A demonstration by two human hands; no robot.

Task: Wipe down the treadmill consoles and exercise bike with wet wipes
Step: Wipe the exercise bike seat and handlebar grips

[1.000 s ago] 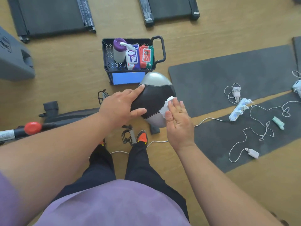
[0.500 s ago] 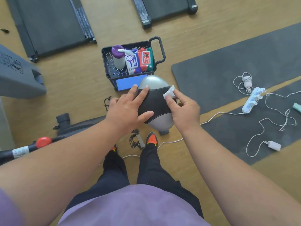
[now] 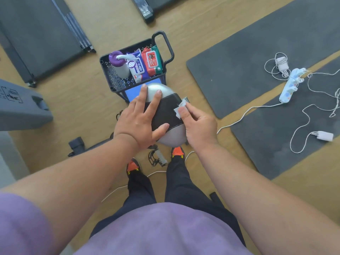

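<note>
Bike saddle [image 3: 166,115], black across the middle and grey at both ends, sits directly below the camera, above the person's shoes. Left hand [image 3: 138,119] lies flat on it with fingers spread straight. Right hand [image 3: 199,124] pinches a white wet wipe [image 3: 180,108] against the saddle's right edge. Beyond stands a black cart [image 3: 117,78] holding wipe packs [image 3: 145,64].

A white power strip [image 3: 291,85] and tangled white cables [image 3: 305,115] lie on 2 dark floor mats [image 3: 248,57].
</note>
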